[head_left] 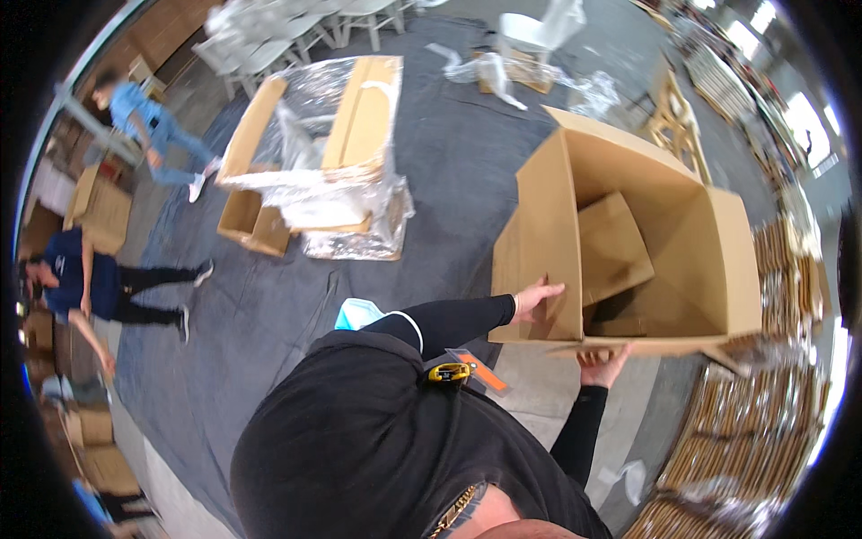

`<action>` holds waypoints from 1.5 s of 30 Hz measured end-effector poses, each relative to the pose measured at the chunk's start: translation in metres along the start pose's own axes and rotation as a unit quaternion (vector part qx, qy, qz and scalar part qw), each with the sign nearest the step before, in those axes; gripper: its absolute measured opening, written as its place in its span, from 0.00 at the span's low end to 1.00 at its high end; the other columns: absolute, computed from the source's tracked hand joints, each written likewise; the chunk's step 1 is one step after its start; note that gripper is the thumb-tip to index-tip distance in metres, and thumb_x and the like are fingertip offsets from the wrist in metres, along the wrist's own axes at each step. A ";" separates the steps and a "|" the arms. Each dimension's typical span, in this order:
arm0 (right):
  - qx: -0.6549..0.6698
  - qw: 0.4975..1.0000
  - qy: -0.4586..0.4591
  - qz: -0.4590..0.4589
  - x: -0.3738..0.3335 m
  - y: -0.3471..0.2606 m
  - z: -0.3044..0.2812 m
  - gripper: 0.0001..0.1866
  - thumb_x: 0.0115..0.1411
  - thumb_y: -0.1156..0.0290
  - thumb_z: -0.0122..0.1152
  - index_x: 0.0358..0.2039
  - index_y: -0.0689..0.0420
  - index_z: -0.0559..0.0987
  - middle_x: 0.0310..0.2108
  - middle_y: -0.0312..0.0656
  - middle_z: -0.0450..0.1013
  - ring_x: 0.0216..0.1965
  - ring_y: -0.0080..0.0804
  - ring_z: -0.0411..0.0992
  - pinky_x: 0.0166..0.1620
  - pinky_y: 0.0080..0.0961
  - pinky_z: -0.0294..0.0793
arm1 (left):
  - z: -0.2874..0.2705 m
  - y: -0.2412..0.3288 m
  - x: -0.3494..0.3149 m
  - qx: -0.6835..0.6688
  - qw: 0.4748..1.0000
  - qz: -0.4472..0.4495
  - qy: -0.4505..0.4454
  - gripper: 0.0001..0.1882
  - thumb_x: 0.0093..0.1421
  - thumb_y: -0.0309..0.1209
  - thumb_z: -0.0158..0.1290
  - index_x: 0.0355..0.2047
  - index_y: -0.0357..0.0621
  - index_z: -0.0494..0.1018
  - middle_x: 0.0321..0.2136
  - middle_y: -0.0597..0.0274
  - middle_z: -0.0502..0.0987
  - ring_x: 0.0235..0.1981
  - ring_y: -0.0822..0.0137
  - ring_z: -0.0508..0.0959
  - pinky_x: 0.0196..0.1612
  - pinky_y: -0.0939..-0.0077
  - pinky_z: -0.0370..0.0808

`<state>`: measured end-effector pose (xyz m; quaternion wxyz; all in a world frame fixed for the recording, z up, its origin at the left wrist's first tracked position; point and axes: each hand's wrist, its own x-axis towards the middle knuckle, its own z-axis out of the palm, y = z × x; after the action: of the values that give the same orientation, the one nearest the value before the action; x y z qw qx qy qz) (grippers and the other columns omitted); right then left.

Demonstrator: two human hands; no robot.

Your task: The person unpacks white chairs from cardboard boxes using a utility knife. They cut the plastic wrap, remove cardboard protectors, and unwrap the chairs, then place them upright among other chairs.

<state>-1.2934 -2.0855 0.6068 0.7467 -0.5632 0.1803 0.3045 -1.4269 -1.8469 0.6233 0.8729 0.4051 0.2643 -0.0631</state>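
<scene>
Black top (332, 422) (gold-coloured chain (455, 511)).

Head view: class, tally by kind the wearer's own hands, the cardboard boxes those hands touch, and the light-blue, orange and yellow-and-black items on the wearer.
Hands: 2 (left hand, right hand)
Cardboard box: 1
Light-blue mask: 1
Orange tag: 1
Yellow-and-black item: 1
Total: 6

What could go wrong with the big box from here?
The large cardboard box could tip or slip: the left hand is on its side and the right hand at its near edge, with no hand on the far side.

The cardboard piece inside might shift; I can't tell whether it is loose.

The blue mask at the left arm might snag.
</scene>
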 end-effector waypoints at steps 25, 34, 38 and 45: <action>-0.416 0.535 -0.700 -0.225 -0.235 0.221 0.482 0.17 0.59 0.78 0.61 0.49 0.62 0.78 0.43 0.45 0.79 0.43 0.32 0.79 0.49 0.28 0.76 | -0.512 0.129 -0.349 0.726 0.545 -0.105 0.406 0.39 0.48 0.47 0.60 0.59 0.46 0.63 0.58 0.50 0.66 0.64 0.49 0.61 0.63 0.25 0.43; -0.221 0.274 -0.932 -0.084 -0.323 0.190 0.575 0.18 0.61 0.73 0.61 0.52 0.61 0.77 0.47 0.48 0.76 0.48 0.44 0.75 0.51 0.33 0.73 | -0.532 0.113 -0.338 0.716 0.566 -0.073 0.402 0.43 0.43 0.45 0.65 0.59 0.46 0.62 0.53 0.55 0.72 0.57 0.56 0.70 0.61 0.35 0.55; -0.244 0.332 -0.908 -0.070 -0.304 0.198 0.576 0.18 0.58 0.74 0.64 0.49 0.60 0.78 0.41 0.45 0.78 0.44 0.41 0.76 0.48 0.34 0.74 | -0.528 0.125 -0.335 0.703 0.584 -0.067 0.401 0.43 0.44 0.46 0.65 0.59 0.44 0.63 0.55 0.56 0.71 0.60 0.55 0.68 0.63 0.36 0.54; -0.221 0.220 -0.926 -0.214 -0.331 0.188 0.604 0.21 0.49 0.70 0.71 0.45 0.60 0.79 0.38 0.42 0.74 0.43 0.42 0.72 0.47 0.35 0.72 | -0.517 0.132 -0.336 0.699 0.590 -0.128 0.383 0.47 0.45 0.49 0.66 0.62 0.44 0.61 0.58 0.56 0.69 0.61 0.55 0.66 0.64 0.37 0.53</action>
<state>-1.7098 -1.5603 0.8541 0.2719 -0.0456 -0.8395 0.4682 -1.8826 -1.4116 0.6092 0.1230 0.8398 0.4978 -0.1783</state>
